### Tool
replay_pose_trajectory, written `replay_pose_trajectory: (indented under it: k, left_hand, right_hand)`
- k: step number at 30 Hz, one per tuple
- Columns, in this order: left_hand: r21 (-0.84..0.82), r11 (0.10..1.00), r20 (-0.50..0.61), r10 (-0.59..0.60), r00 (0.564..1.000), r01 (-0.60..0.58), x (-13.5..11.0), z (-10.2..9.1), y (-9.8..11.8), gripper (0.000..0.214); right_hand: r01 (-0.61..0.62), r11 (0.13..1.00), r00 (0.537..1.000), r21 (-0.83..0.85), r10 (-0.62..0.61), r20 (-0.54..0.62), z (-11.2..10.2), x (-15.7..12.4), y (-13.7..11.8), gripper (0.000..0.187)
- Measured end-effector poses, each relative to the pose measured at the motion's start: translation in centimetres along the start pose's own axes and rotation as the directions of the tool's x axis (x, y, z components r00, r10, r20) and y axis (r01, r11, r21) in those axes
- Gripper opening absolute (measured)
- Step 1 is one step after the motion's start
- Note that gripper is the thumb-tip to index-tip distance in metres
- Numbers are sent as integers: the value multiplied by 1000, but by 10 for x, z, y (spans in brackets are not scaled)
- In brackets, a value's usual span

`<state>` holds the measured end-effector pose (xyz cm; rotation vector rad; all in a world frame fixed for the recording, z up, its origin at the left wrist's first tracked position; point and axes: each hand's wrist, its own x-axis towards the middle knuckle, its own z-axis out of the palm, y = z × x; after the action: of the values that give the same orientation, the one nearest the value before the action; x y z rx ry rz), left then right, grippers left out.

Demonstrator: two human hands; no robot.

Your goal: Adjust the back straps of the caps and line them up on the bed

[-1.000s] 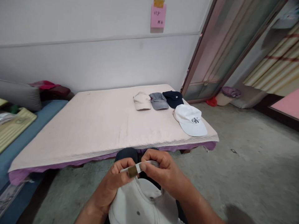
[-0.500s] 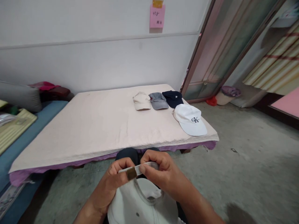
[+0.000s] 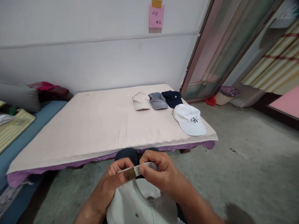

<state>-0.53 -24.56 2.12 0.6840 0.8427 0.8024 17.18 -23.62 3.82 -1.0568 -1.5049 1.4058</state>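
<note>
A white cap (image 3: 142,207) lies on my lap at the bottom of the view, its back opening facing up. My left hand (image 3: 114,183) is closed and pinches the brass buckle (image 3: 130,173) of the cap's back strap. Beside it, my right hand (image 3: 158,175) is closed too and pinches the white strap (image 3: 146,166) just right of the buckle. Both hands hover above my dark-clad knees in front of the low table (image 3: 98,124).
On the table's pale cloth lie a cream cap (image 3: 141,101), a grey cap (image 3: 158,100), a navy cap (image 3: 172,98) and a white cap with a dark logo (image 3: 189,119). Cushions and a blue mat (image 3: 28,124) lie at the left. A glass door (image 3: 219,49) stands at the right; the floor is concrete.
My hands with the strap and buckle have barely shifted; the view has drifted slightly.
</note>
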Motion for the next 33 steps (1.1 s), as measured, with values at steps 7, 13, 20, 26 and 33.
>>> replay_pose_trajectory:
  k: [7, 13, 20, 26, 33]
  left_hand:
    - [-25, 1000, -45, 3, 999, -4, 0, 7, 3, 31]
    - [14, 999, -33, 44, 999, -43, 0, 4, 4, 33]
    - [31, 998, -50, -45, 998, 47, -2, 7, 5, 26]
    - [20, 1000, -4, -20, 1000, 20, -2, 2, 3, 31]
    - [-44, 999, -11, -30, 999, 30, -3, 4, 2, 28]
  right_hand:
    - [-27, 998, 998, -50, 24, -57, 2, 2, 1, 15]
    - [-32, 994, 999, 107, 29, 26, -1, 3, 2, 18]
    - [-50, 972, 998, 228, 43, 34, -1, 2, 2, 20]
    - [-7, 991, 999, 135, 14, -50, 1, 0, 0, 21]
    - [-2, 990, 999, 138, -3, 36, 0, -2, 1, 22]
